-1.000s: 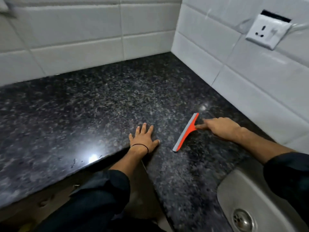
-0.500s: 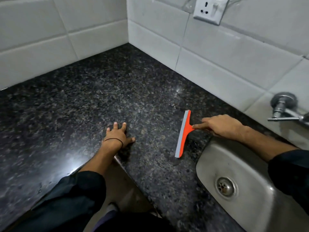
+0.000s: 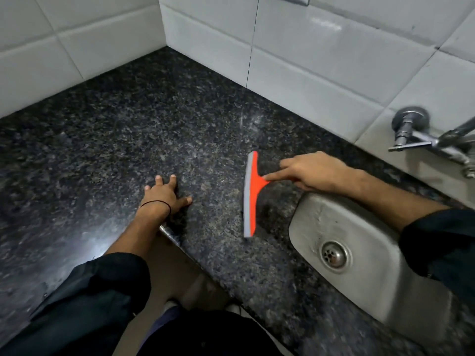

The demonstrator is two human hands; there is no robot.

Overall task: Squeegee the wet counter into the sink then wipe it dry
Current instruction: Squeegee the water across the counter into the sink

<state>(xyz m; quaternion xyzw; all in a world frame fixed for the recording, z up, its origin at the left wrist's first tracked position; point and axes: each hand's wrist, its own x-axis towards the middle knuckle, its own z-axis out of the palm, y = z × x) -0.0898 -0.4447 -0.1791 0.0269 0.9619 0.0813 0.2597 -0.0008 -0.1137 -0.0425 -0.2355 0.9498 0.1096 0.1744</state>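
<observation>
Dragged closer to the sink [image 3: 365, 255], the light, stiff squeegee [image 3: 250, 194] rides the surface [image 3: 128, 129], right hand [image 3: 316, 173] fingers clenched around its handle, left hand [image 3: 164, 196] splayed flat.

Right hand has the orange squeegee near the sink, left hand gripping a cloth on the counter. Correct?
Not quite. In the head view the left hand holds no cloth; it rests flat, fingers spread, on the counter. The right hand does hold the orange squeegee near the sink.

White glossy wall tiles [image 3: 321, 55] meet in a corner. A chrome tap [image 3: 421, 136] juts from the wall. Pale floor [image 3: 164, 273] shows below.
</observation>
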